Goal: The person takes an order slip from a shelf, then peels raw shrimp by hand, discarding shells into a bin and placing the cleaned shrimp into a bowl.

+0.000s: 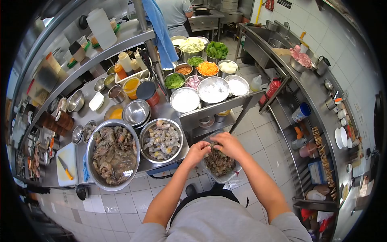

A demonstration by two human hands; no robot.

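Observation:
My left hand (198, 152) and my right hand (226, 144) are close together over a container of shrimp shells (219, 163) below the counter edge. Fingers of both are pinched round something small and greyish, perhaps a shrimp, mostly hidden by them. Left of my hands, a steel bowl holds peeled shrimp (162, 139). Farther left, a larger steel basin (137, 159) contains whole unpeeled shrimp (113, 149) in some liquid.
A knife (64, 167) lies on a white cutting board (65, 157) at far left. Bowls of shredded carrot (208, 68), greens (174, 80) and white powder (184, 99) stand ahead. Another person (174, 16) stands at the back; a red extinguisher (273, 88) is at right.

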